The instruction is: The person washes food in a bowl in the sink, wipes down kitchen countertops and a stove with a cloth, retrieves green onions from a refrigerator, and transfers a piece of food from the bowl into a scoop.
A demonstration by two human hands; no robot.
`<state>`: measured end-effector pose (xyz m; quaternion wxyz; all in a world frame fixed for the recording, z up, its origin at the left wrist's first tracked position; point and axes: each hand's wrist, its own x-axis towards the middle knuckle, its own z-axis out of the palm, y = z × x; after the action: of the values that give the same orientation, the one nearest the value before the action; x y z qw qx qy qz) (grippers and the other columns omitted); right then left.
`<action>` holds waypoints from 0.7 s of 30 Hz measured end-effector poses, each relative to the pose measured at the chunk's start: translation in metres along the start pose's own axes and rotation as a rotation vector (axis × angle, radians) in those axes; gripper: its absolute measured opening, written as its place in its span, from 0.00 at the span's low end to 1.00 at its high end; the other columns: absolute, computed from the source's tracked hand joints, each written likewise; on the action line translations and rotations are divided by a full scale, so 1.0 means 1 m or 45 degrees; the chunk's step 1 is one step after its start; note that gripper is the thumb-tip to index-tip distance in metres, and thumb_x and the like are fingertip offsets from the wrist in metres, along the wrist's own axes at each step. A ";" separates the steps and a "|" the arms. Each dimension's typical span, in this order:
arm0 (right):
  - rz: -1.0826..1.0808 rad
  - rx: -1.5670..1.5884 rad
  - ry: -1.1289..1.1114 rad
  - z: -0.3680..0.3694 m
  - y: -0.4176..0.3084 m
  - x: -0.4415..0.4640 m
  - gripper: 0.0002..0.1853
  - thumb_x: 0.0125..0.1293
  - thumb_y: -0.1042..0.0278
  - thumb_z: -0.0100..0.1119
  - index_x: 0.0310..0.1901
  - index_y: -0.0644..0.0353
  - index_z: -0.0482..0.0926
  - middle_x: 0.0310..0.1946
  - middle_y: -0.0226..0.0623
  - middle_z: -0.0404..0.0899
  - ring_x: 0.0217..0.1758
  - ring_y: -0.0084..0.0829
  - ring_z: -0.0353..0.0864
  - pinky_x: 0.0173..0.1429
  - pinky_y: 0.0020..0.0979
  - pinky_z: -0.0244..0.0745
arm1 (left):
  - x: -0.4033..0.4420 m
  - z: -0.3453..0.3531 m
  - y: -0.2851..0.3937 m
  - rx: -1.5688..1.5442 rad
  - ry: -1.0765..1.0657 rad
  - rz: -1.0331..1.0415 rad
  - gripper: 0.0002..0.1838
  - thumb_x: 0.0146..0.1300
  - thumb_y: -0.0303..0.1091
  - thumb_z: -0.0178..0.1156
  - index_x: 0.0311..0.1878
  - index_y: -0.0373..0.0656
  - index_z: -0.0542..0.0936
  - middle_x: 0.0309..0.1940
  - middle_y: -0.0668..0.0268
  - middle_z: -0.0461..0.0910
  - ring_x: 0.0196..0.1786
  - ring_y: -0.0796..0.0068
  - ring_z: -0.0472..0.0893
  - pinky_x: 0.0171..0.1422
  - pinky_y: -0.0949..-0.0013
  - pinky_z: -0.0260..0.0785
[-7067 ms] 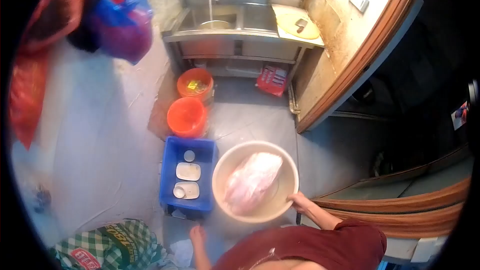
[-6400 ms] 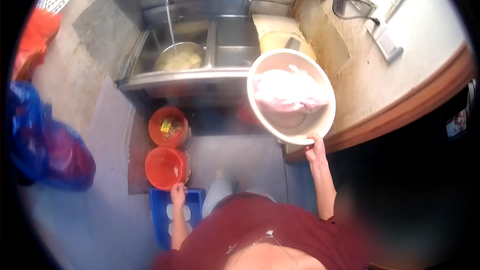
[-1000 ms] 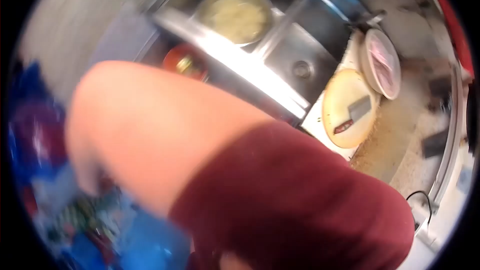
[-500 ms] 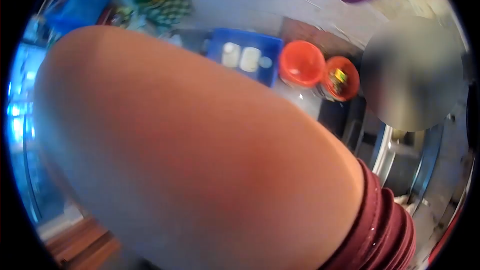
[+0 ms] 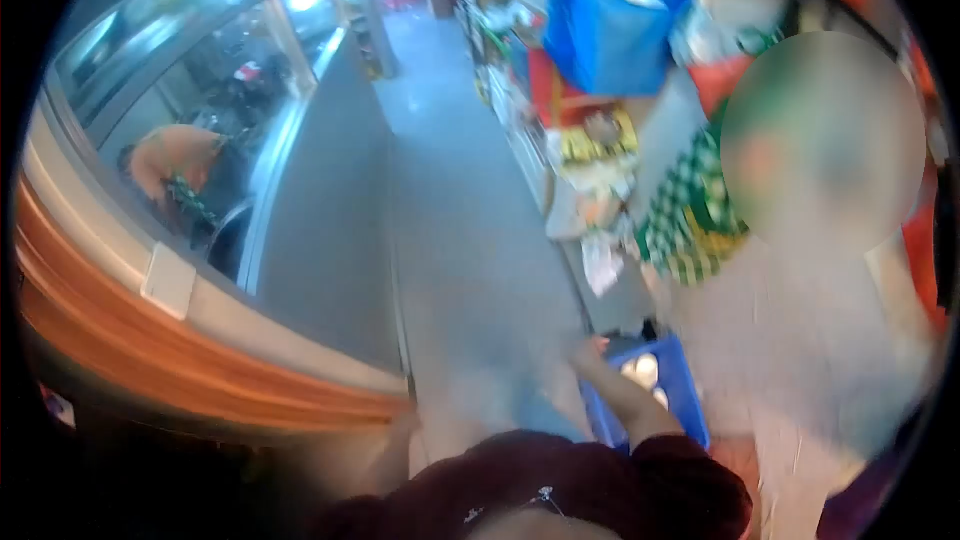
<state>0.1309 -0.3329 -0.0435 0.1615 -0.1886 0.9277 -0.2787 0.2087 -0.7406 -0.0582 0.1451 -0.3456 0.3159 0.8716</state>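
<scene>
My right hand (image 5: 590, 350) is at the end of my outstretched arm, near the upper left edge of a blue tray (image 5: 690, 400). Motion blur smears its fingers, so I cannot see whether it holds anything. Pale white items (image 5: 645, 372) sit in the tray, partly behind my forearm. On my left side, a blurred strip of skin (image 5: 398, 445) shows beside my maroon shirt, close to a wooden edge (image 5: 300, 395). Whether that is my left hand or forearm is unclear, and no fingers show there.
A grey walkway (image 5: 460, 210) runs ahead between a glass-topped partition (image 5: 330, 210) and cluttered goods. A blue bag (image 5: 615, 25) and green checked bags (image 5: 690, 200) lie on the right. Someone bent over (image 5: 175, 160) appears in the glass. A round blur covers part of the right side.
The view has swung from the floor containers to the walkway and partition. The bare arm that filled the frame has dropped away; the blue tray now appears lower right.
</scene>
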 end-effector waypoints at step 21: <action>-0.053 0.275 -0.007 -0.178 -0.002 0.647 0.16 0.56 0.54 0.48 0.39 0.55 0.76 0.36 0.39 0.76 0.38 0.36 0.75 0.45 0.37 0.66 | 0.379 0.151 0.337 1.391 0.695 0.237 0.14 0.49 0.39 0.56 0.34 0.38 0.76 0.31 0.62 0.76 0.33 0.73 0.74 0.33 0.72 0.67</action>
<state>-0.5079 -0.5379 -0.0272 0.1775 -0.1899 0.8877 -0.3799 -0.3003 -0.8847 -0.0845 0.1382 -0.4030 0.7713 0.4729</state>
